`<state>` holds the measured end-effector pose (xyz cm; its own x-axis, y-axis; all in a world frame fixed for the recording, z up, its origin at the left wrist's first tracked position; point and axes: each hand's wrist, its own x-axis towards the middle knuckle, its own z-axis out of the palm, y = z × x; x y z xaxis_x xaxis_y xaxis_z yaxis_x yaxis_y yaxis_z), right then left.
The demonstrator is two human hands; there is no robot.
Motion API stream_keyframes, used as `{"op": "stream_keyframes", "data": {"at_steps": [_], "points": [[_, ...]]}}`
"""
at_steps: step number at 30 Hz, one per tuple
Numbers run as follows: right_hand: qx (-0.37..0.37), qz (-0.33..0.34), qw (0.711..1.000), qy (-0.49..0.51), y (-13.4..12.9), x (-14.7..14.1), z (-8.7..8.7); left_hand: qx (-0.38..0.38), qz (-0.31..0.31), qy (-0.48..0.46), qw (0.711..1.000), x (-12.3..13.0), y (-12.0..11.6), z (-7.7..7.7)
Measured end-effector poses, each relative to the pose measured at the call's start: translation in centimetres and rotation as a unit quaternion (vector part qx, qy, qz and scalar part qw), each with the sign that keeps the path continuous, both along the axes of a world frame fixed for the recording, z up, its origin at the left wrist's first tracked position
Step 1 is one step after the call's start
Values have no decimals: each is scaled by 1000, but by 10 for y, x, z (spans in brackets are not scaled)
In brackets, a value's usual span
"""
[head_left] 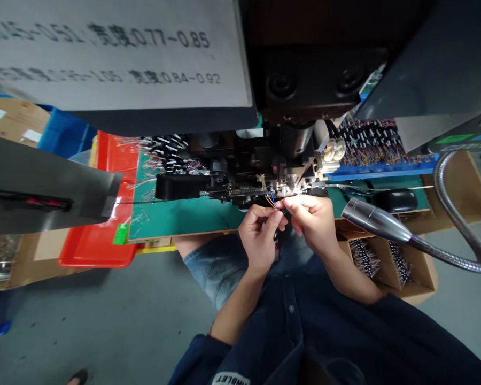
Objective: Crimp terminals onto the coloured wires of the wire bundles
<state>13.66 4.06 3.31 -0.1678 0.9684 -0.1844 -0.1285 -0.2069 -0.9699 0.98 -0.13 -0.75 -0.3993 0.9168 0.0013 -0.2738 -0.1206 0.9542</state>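
Both hands work at the front of a benchtop terminal crimping press [248, 176], close together just below its steel die block [291, 184]. The left hand [260, 240] holds a few thin wires [270, 201], orange and blue among them, with its fingers [270, 214] pinching them. The right hand [307, 224] sits just beside it, its fingers [300, 202] pressed together at the wires near the die; exactly how they grip is too small to tell. The wire tips lie right at the die block. A dark terminal strip [164, 202] runs in from the left to the press.

The press stands on a green mat [180, 219] on the bench [192, 234]. Bundles of finished wires [371, 141] hang along a blue rack [385, 170] to the right, and more lie in a divided cardboard box [388, 278] below. A gooseneck lamp [374, 219] reaches in from the right, a red plastic tray [98, 251] sits left, and a printed sign [116, 53] listing width figures hangs above.
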Motion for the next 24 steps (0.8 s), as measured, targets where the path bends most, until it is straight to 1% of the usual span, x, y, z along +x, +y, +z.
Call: {"op": "stream_keyframes", "data": {"at_steps": [5, 9, 18, 21, 24], "points": [[-2, -27, 1000, 11, -1, -2, -12, 11, 12, -4, 1000, 2, 3, 4], [1, -35, 999, 10, -1, -2, -15, 16, 16, -10, 1000, 3, 4, 6], [-2, -36, 999, 28, 0, -2, -13, 21, 16, -5, 1000, 3, 4, 5], [2, -31, 999, 22, 1, -3, -8, 17, 9, -2, 1000, 1, 4, 4], [15, -5, 1000, 16, 1, -2, 0, 21, -5, -1, 1000, 0, 2, 2]]}}
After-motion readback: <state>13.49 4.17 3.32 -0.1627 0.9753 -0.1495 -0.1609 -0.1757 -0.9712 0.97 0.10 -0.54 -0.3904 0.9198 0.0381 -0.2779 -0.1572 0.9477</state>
